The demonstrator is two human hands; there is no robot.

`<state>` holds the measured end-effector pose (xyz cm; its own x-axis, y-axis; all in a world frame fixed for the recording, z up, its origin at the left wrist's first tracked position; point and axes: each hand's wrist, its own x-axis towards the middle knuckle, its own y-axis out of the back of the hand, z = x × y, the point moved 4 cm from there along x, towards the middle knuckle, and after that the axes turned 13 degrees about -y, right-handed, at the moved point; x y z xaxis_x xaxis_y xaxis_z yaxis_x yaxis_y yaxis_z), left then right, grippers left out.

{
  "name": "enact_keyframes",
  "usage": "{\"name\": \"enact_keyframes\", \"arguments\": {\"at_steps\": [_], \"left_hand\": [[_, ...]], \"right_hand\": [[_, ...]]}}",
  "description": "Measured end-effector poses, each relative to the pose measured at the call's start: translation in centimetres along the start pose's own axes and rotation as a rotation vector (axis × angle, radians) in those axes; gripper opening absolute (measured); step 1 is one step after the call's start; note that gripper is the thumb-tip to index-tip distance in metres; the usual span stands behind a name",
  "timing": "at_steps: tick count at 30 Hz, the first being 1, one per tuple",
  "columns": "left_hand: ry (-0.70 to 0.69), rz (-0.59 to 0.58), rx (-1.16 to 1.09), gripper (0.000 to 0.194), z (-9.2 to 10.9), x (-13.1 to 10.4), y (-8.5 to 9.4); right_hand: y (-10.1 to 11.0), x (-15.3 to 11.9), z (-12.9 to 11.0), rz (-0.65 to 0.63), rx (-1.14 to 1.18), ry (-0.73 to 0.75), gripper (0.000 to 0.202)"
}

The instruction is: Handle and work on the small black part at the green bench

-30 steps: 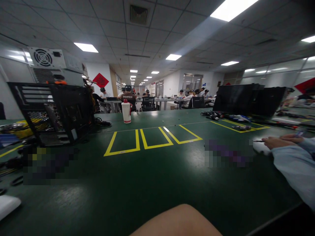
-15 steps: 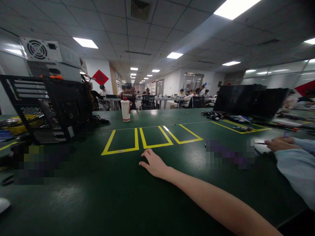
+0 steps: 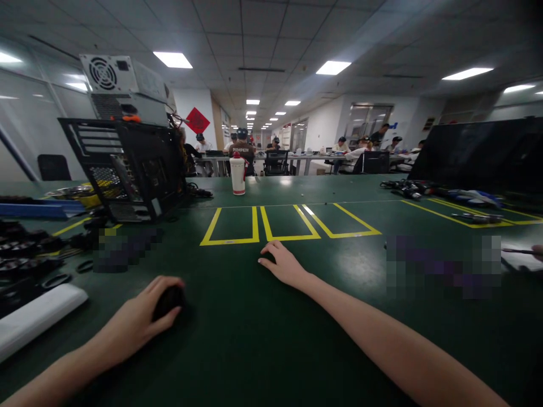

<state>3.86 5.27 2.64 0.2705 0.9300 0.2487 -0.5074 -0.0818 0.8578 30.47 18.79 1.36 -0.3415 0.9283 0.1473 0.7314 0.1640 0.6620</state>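
In the head view my left hand (image 3: 144, 316) is at the lower left, thumb and fingers curved round a black rounded object (image 3: 169, 302) at the green tabletop (image 3: 237, 350). The fingers cover part of it, so its kind is not clear. My right hand (image 3: 283, 264) rests on the table at the centre, thumb and bent fingers apart, holding nothing. Just beyond its fingertips lie yellow tape outlines (image 3: 292, 237) stuck on the table.
A black computer case (image 3: 136, 169) carries stacked power supplies (image 3: 123, 85) at the left. A white cup (image 3: 238, 176) stands farther back. Cables lie at both sides, and a white long object (image 3: 42, 319) is at the lower left. Dark monitors (image 3: 479, 158) stand right.
My left hand has come into view from the lower left with the black object. The view has turned left, shifting the table things rightward. My right hand keeps its pose near the tape.
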Motion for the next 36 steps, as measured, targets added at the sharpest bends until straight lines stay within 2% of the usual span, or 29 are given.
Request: {"name": "enact_keyframes", "arguments": {"at_steps": [2, 6, 8, 11, 16, 21, 24, 27, 31, 36], "left_hand": [[-0.098, -0.05, -0.007, 0.034, 1.0, 4.4, -2.1], [-0.252, -0.012, 0.037, 0.038, 3.9, 12.2, -6.1], [-0.279, 0.012, 0.051, 0.04, 5.0, 14.7, -7.8], [-0.307, 0.027, 0.037, 0.049, 6.0, 16.6, -9.5], [-0.209, 0.014, 0.004, 0.061, 5.9, 17.7, -10.3], [-0.3, -0.021, -0.15, 0.06, 5.9, 17.7, -10.0], [-0.356, 0.021, -0.125, 0.064, 6.2, 17.3, -9.6], [-0.468, 0.069, -0.028, 0.066, 6.8, 16.4, -9.2], [-0.615, 0.072, 0.031, 0.064, 7.5, 14.8, -8.7], [-0.633, 0.103, 0.037, 0.066, 7.5, 14.0, -8.7]], "right_hand": [[0.2, 0.1, 0.0, 0.01, 0.033, -0.023, 0.024], [0.5, 0.7, 0.5, 0.029, 0.133, -0.078, 0.026], [0.5, 1.3, 1.0, 0.031, 0.19, -0.095, 0.028], [0.3, 2.2, 1.8, 0.011, 0.271, -0.109, 0.029], [0.3, 3.1, 2.5, -0.06, 0.506, -0.184, 0.028], [0.7, 2.7, 2.4, -0.069, 0.608, -0.226, 0.03], [0.8, 2.3, 2.1, -0.078, 0.663, -0.18, 0.03], [0.7, 1.9, 1.6, -0.139, 0.72, -0.086, 0.027], [0.4, 1.1, 1.3, -0.2, 0.69, 0.047, 0.025], [0.2, 0.4, 1.0, -0.191, 0.648, 0.074, 0.03]]}}
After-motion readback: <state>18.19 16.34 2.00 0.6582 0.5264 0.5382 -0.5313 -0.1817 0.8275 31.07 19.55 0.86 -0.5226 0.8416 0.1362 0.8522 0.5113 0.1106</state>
